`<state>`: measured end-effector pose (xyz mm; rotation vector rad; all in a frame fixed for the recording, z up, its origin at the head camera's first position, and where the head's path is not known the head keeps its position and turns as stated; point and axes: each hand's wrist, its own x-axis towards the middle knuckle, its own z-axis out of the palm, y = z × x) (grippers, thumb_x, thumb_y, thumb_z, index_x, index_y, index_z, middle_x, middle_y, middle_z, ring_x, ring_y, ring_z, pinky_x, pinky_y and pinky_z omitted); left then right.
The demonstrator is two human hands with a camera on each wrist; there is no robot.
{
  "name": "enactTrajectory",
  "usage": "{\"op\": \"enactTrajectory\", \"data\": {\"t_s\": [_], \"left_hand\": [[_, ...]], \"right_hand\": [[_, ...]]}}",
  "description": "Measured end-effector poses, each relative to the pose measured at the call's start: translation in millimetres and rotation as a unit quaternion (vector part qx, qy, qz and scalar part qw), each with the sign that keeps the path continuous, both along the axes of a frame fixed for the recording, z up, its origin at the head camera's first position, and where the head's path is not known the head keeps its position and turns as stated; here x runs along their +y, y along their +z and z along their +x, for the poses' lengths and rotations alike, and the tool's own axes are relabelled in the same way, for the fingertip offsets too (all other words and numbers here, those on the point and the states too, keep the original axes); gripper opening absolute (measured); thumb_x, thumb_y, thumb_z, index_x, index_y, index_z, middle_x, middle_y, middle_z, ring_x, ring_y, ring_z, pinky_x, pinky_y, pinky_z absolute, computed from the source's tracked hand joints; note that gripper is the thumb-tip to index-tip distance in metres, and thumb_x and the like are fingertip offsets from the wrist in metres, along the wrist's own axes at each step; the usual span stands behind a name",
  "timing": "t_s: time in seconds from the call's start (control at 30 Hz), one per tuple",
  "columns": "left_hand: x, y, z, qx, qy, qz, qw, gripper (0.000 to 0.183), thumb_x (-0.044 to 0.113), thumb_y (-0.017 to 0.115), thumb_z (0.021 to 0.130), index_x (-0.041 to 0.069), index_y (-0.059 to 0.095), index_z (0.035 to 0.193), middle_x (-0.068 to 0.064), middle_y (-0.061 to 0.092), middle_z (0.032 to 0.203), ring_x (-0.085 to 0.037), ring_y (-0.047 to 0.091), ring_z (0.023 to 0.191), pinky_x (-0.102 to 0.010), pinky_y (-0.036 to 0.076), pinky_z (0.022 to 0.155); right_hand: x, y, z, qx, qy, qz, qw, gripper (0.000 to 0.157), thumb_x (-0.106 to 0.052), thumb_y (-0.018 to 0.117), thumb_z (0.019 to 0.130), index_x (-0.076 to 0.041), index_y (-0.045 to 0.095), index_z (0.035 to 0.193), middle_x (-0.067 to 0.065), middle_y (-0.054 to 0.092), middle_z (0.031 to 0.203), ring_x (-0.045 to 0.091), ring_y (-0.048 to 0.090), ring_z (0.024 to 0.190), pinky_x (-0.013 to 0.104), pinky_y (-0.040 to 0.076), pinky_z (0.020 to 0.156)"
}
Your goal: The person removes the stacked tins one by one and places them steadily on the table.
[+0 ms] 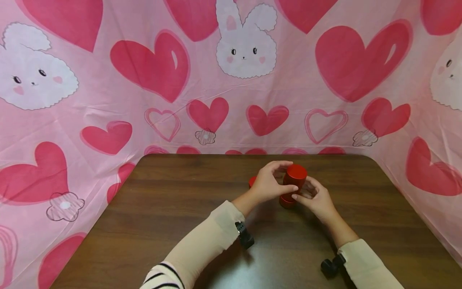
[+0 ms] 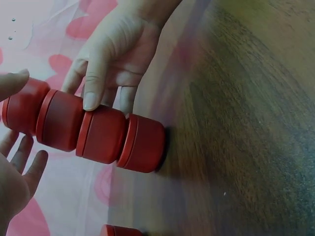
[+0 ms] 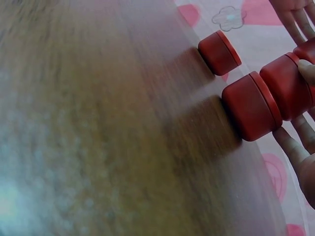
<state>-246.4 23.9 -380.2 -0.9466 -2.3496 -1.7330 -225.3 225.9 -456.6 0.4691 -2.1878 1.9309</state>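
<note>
Several small red lidded tins (image 2: 102, 135) stand stacked in one column on the table, the lowest tin (image 1: 287, 202) touching the wood. My left hand (image 1: 268, 183) holds the top tin (image 1: 296, 171), thumb on the near side and fingers on the far side. Lower on the column, my right hand (image 1: 320, 202) has its thumb at a lid's edge and its fingers behind, around the middle tins. In the left wrist view the tins sit slightly offset from one another. Another red tin (image 3: 219, 53) stands apart from the column, partly hidden behind my left hand in the head view.
The brown wooden table (image 1: 173, 208) has rounded far corners. A pink cloth (image 1: 245, 88) with hearts and rabbits hangs behind and along its sides. Black wrist cameras (image 1: 247, 239) are strapped over the sleeves.
</note>
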Motion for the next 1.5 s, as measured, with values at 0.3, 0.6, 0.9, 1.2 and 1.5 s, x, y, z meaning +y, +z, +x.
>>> {"op": "enactTrajectory", "data": {"t_s": [0.3, 0.6, 0.9, 1.2, 1.5], "left_hand": [[5, -5.6, -3.7, -0.013, 0.022, 0.008, 0.9996, 0.048, 0.01, 0.084, 0.077, 0.009, 0.065, 0.121, -0.004, 0.063, 0.116, -0.016, 0.068, 0.094, -0.034, 0.057, 0.083], [3, -7.9, -5.2, -0.009, 0.024, 0.03, 0.9992, 0.044, 0.006, 0.084, 0.075, 0.007, 0.067, 0.116, -0.004, 0.063, 0.113, -0.011, 0.068, 0.09, -0.03, 0.058, 0.077], [-3, -8.8, -5.4, -0.028, 0.021, 0.061, 0.9975, 0.046, 0.0, 0.084, 0.073, 0.004, 0.068, 0.115, -0.006, 0.063, 0.114, -0.014, 0.069, 0.089, -0.035, 0.059, 0.076], [-9, -9.2, -5.4, -0.033, 0.024, 0.058, 0.9975, 0.046, 0.0, 0.084, 0.074, 0.003, 0.067, 0.117, -0.007, 0.064, 0.116, -0.018, 0.07, 0.091, -0.027, 0.057, 0.079], [-14, -7.9, -4.0, -0.019, 0.022, 0.064, 0.9975, 0.047, -0.002, 0.084, 0.072, 0.002, 0.068, 0.116, -0.007, 0.065, 0.115, -0.016, 0.069, 0.093, -0.026, 0.056, 0.082]], "right_hand": [[-2, -0.1, 0.3, -0.003, -0.002, -0.007, 1.0, 0.057, 0.007, 0.075, 0.081, -0.005, 0.052, 0.132, -0.016, 0.064, 0.116, 0.001, 0.06, 0.107, 0.018, 0.048, 0.091], [-4, 2.5, 2.8, -0.011, -0.012, 0.001, 1.0, 0.059, 0.007, 0.074, 0.081, 0.001, 0.049, 0.134, -0.017, 0.063, 0.114, 0.001, 0.059, 0.106, 0.016, 0.049, 0.089], [-3, 1.5, 1.3, -0.002, -0.016, 0.012, 1.0, 0.063, 0.007, 0.075, 0.081, 0.008, 0.044, 0.135, -0.017, 0.063, 0.112, 0.0, 0.06, 0.103, 0.017, 0.05, 0.088], [0, -2.6, -0.4, 0.007, -0.012, 0.013, 1.0, 0.062, 0.007, 0.075, 0.08, 0.004, 0.047, 0.135, -0.015, 0.063, 0.113, 0.002, 0.059, 0.105, 0.018, 0.05, 0.089], [0, -3.2, -1.3, 0.013, -0.01, 0.017, 1.0, 0.061, 0.006, 0.075, 0.08, 0.004, 0.048, 0.134, -0.015, 0.063, 0.114, 0.002, 0.059, 0.105, 0.019, 0.05, 0.089]]}}
